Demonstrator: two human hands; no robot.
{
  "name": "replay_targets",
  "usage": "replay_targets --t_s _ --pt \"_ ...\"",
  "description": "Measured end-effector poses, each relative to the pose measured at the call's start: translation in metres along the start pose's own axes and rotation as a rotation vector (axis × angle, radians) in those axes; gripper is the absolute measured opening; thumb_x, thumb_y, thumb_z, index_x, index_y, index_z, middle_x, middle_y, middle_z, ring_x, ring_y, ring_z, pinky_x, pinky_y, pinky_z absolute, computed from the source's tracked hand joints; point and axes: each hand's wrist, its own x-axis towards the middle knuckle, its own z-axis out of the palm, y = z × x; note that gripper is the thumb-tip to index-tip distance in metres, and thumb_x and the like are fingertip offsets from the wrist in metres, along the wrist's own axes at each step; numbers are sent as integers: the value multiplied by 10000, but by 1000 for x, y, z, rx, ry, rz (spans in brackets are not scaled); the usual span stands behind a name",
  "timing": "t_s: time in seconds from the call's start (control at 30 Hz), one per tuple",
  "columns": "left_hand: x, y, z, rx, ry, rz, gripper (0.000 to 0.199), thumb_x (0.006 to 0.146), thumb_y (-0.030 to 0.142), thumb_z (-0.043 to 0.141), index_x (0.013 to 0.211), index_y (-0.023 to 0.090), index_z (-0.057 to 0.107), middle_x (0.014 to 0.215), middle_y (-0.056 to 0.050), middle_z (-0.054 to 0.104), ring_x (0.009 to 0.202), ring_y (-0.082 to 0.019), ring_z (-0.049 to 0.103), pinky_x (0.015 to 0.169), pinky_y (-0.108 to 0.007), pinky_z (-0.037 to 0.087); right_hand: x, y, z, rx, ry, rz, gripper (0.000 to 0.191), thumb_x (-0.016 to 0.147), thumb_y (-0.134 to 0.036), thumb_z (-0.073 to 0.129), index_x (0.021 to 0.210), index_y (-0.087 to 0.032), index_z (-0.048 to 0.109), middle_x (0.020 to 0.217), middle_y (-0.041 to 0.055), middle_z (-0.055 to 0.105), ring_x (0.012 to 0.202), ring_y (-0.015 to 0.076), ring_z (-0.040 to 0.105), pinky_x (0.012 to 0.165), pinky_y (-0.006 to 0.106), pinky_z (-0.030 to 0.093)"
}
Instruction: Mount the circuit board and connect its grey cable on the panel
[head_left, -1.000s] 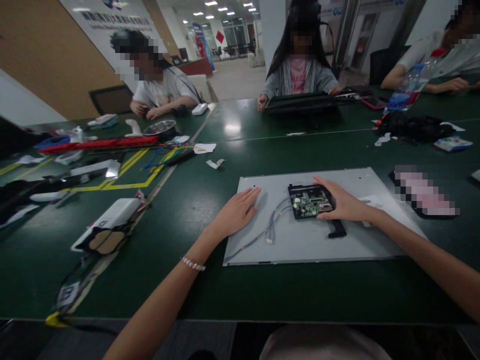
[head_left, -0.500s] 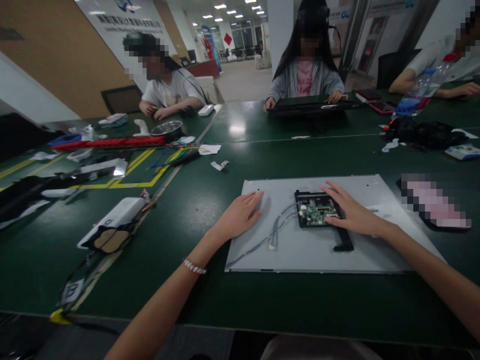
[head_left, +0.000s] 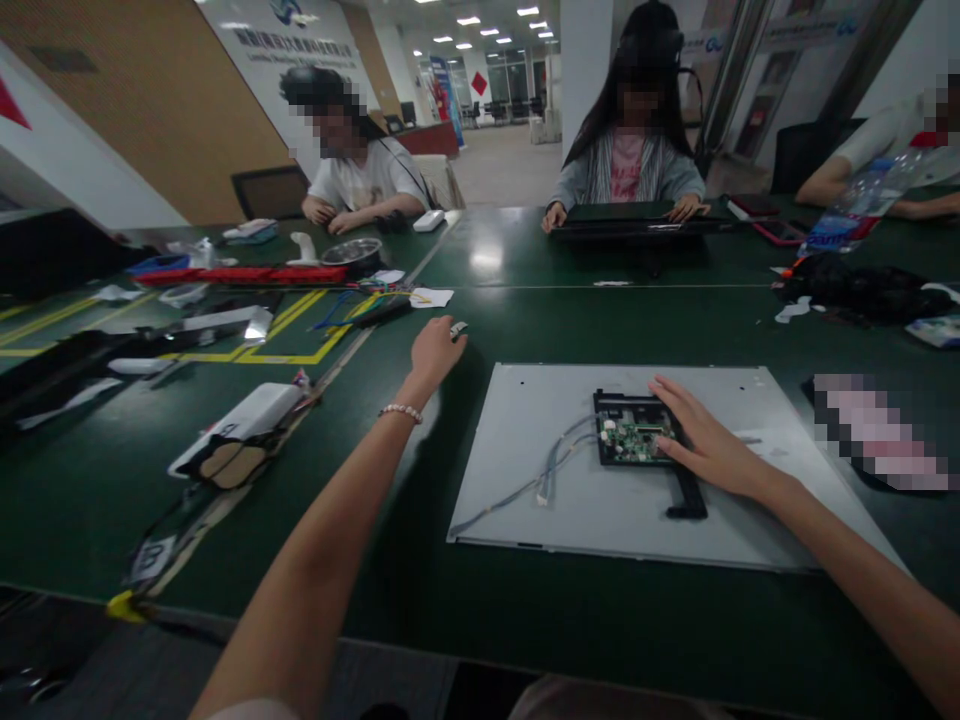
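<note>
My left hand (head_left: 438, 352) is over the green table beyond the panel's left edge, its fingers closed at a small white paper scrap (head_left: 458, 329). My right hand (head_left: 697, 435) has its fingers spread and rests at the right side of a black frame (head_left: 686, 492) with a green circuit board (head_left: 637, 441). Frame and board lie on a flat grey panel (head_left: 570, 535). Grey-blue cables (head_left: 551, 465) run from the board's left side across the panel.
A white battery-like pack (head_left: 244, 430) with wires lies at the left. Red strips (head_left: 255, 273) and a metal dish (head_left: 352, 252) are farther back. A phone (head_left: 877, 430) lies right of the panel. Across the table, a person (head_left: 626, 165) holds a dark screen (head_left: 637, 222).
My left hand has left the panel and moved forward and left to the paper scrap, its fingers now closed. My right hand stays by the circuit board. The view has shifted slightly.
</note>
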Motion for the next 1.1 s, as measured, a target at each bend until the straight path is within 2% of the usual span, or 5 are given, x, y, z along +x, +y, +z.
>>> replay_targets --t_s 0.2,0.4,0.67,0.77,1.1 --pt "18 0 17 98 -88 -142 268 932 269 485 1070 121 660 1072 -188 683 1016 -301 642 864 -358 484 1 -2 -1 8 15 5 676 968 -455 425 1552 -366 96 1618 57 196 1463 305 249 1170 554 276" --pt "22 1 19 183 -93 -125 347 951 142 362 1032 75 692 1064 -218 691 1010 -297 656 849 -352 479 2 0 -1 3 1 -2 682 968 -472 419 1554 -353 91 1617 67 194 1465 305 243 1168 556 272" --pt "20 7 17 165 -17 -138 344 974 297 419 1102 75 647 1040 -222 688 978 -326 659 801 -372 480 1 -1 -2 1 1 0 686 970 -485 405 1556 -355 73 1624 69 174 1465 314 241 1160 565 284" --pt "25 10 20 181 -53 -112 347 957 342 477 1091 79 659 1050 -218 687 982 -338 659 793 -370 488 1 -2 -3 -3 -1 4 688 971 -483 407 1555 -351 68 1628 67 157 1468 308 232 1164 555 278" --pt "39 10 25 208 -103 -106 358 960 124 360 1064 13 684 1084 -253 671 1028 -335 652 838 -374 487 3 -2 -4 -7 -13 25 708 960 -503 427 1548 -367 57 1635 65 111 1472 308 222 1158 553 285"
